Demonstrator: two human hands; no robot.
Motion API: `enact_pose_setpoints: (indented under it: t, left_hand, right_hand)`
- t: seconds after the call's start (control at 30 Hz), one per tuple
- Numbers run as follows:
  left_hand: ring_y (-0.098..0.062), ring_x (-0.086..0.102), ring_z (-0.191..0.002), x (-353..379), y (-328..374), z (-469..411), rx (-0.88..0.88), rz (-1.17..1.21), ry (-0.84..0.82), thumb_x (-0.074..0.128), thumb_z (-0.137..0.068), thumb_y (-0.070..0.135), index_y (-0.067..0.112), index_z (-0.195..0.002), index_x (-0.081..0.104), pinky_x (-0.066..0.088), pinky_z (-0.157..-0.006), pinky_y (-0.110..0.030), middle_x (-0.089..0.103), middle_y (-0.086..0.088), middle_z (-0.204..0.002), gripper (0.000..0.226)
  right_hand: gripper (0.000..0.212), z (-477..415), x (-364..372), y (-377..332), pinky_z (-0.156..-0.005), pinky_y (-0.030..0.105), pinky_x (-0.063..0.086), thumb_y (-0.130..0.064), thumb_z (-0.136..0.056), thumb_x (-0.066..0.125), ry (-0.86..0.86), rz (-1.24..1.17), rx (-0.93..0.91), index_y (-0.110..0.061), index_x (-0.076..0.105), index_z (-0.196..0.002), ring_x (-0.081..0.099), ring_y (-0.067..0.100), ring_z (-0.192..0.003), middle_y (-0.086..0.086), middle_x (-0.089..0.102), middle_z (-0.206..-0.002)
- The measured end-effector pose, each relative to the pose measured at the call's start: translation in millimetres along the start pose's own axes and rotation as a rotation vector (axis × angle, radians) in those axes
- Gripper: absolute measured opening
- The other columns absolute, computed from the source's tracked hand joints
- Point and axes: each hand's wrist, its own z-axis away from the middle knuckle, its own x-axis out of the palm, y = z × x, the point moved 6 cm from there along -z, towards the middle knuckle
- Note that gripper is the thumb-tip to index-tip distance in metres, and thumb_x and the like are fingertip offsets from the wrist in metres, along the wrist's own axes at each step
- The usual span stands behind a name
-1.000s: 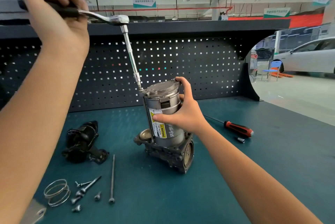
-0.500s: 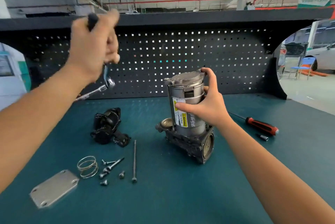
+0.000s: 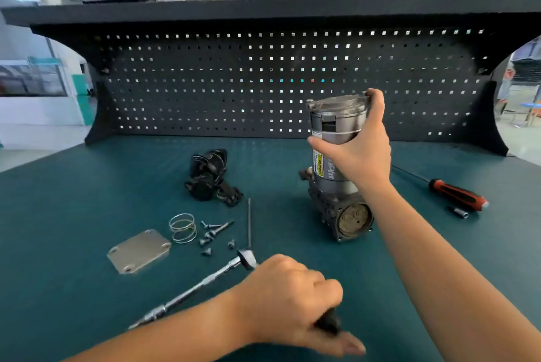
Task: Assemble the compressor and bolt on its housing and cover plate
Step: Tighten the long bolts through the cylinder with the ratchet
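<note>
Several loose parts lie on the left of the green desk (image 3: pixel 73 215): a flat metal plate (image 3: pixel 139 251) with corner holes, then a wire spring (image 3: pixel 183 228) just beside it, then a scatter of small screws (image 3: pixel 211 237). Behind these sits a black part (image 3: pixel 209 175), near the pegboard (image 3: pixel 205 83). A long bolt (image 3: pixel 249 222) lies pointing away from the viewer. Its near end meets the head of a ratchet (image 3: pixel 199 285), whose shaft slants down to the left. The left hand (image 3: pixel 289 300) is low at the front, fingers curled tight round the ratchet's black handle and hiding most of it. Whether the tool rests on the desk cannot be told.

Right of centre the compressor (image 3: pixel 336 168) stands upright on its dark base, a round port facing forward. The right hand (image 3: pixel 360 153) grips its grey can, thumb across the front above the yellow label, fingers wrapped round the back up to the cap. That forearm crosses beside the base. Further right lie a red-and-black screwdriver (image 3: pixel 456 194) and a small socket (image 3: pixel 460 212) just beside it.
</note>
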Motion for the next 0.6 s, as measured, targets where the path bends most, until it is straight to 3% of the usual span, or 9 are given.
enact_pose_setpoints:
  t: [0.13, 0.23, 0.33, 0.4, 0.47, 0.53, 0.6]
  left_hand:
    - [-0.022, 0.045, -0.038, 17.7, 1.4, 5.1, -0.016, 0.108, -0.068, 0.064, -0.071, 0.051, 0.011, -0.058, 0.05, 0.034, -0.034, -0.025, 0.046, -0.003, -0.047, 0.044]
    - [-0.027, 0.049, -0.043, 26.9, -5.1, 6.0, -0.023, 0.15, -0.158, 0.079, -0.063, 0.039, 0.006, -0.062, 0.053, 0.04, -0.042, -0.024, 0.051, -0.009, -0.053, 0.042]
    - [-0.029, 0.053, -0.056, 27.2, -9.0, 5.1, -0.054, 0.251, -0.184, 0.072, -0.073, 0.034, 0.001, -0.071, 0.055, 0.046, -0.059, -0.03, 0.054, -0.014, -0.065, 0.037]
    - [-0.031, 0.052, -0.067, 28.4, -11.5, 5.6, -0.062, 0.265, -0.185, 0.064, -0.082, 0.032, -0.001, -0.079, 0.056, 0.045, -0.069, -0.036, 0.056, -0.018, -0.077, 0.035]
    - [-0.031, 0.052, -0.081, 34.2, -12.1, 6.9, -0.063, 0.243, -0.24, 0.06, -0.087, 0.034, -0.002, -0.089, 0.059, 0.041, -0.079, -0.039, 0.056, -0.018, -0.094, 0.036]
    - [-0.03, 0.051, -0.093, 37.0, -11.3, 7.3, -0.079, 0.255, -0.3, 0.058, -0.089, 0.037, 0.0, -0.099, 0.06, 0.037, -0.088, -0.038, 0.055, -0.016, -0.111, 0.038]
    - [-0.028, 0.055, -0.101, 30.0, -15.9, 3.6, -0.114, 0.198, -0.247, 0.056, -0.089, 0.039, 0.001, -0.102, 0.062, 0.038, -0.092, -0.034, 0.057, -0.015, -0.118, 0.04]
  right_hand:
    - [0.105, -1.6, -2.9, -6.3, -0.075, 0.033, 0.043, -0.047, -0.059, 0.082, 0.035, 0.127, -0.059, -0.022, 0.021, -0.141, 0.047, 0.016, -0.101, 0.003, 0.04, -0.135]
    - [0.11, -5.2, -5.6, -12.1, -0.093, 0.04, 0.045, -0.049, -0.059, 0.082, 0.057, 0.242, -0.183, -0.003, 0.024, -0.141, 0.032, 0.019, -0.13, 0.008, 0.017, -0.152]
    - [0.107, -7.6, -9.1, -11.8, -0.086, 0.026, 0.04, -0.046, -0.058, 0.083, 0.036, 0.194, -0.221, -0.002, 0.027, -0.138, 0.025, -0.009, -0.117, 0.004, 0.018, -0.153]
    - [0.106, -8.7, -12.4, -9.8, -0.086, 0.016, 0.032, -0.044, -0.058, 0.084, 0.015, 0.145, -0.222, -0.004, 0.027, -0.139, 0.021, -0.017, -0.109, 0.004, 0.024, -0.15]
    - [0.106, -10.0, -13.1, -9.2, -0.088, 0.013, 0.028, -0.042, -0.059, 0.084, -0.026, 0.138, -0.224, -0.007, 0.025, -0.141, 0.025, -0.01, -0.117, 0.005, 0.023, -0.15]
    - [0.105, -12.3, -11.9, -10.3, -0.09, 0.02, 0.032, -0.043, -0.062, 0.082, -0.095, 0.172, -0.229, -0.014, 0.024, -0.144, 0.029, 0.007, -0.128, 0.005, 0.019, -0.151]
    - [0.093, -15.4, -15.0, -12.9, -0.089, 0.024, 0.035, -0.046, -0.065, 0.078, -0.145, 0.228, -0.256, -0.017, 0.033, -0.141, 0.034, 0.013, -0.127, 0.004, 0.023, -0.147]
